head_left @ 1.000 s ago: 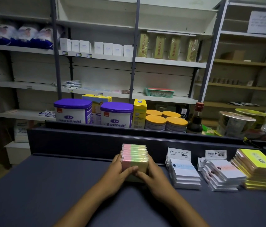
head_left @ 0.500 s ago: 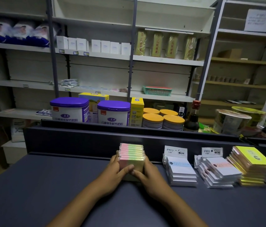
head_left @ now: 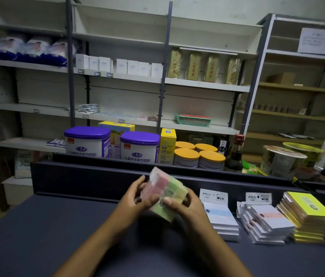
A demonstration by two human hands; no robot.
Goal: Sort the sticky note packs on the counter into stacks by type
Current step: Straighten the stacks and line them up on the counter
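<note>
A stack of pink-and-green sticky note packs (head_left: 164,193) is lifted off the dark counter (head_left: 37,232) and tilted, blurred by motion. My left hand (head_left: 135,196) grips its left side and my right hand (head_left: 185,204) grips its right and front. To the right on the counter stand three sorted stacks: white packs with a blue band (head_left: 222,220), white packs with an orange band (head_left: 267,222), slightly fanned, and yellow packs (head_left: 307,214).
A raised dark ledge (head_left: 97,176) runs along the counter's far edge. Behind it stand purple-lidded milk powder tins (head_left: 87,142), yellow-lidded cans (head_left: 199,156), a yellow box (head_left: 167,144) and a dark bottle (head_left: 235,154). Shelving fills the back wall.
The pink-and-green stack, earlier resting upright on the counter between both hands, has been lifted and tilted. The head view has shifted slightly.
</note>
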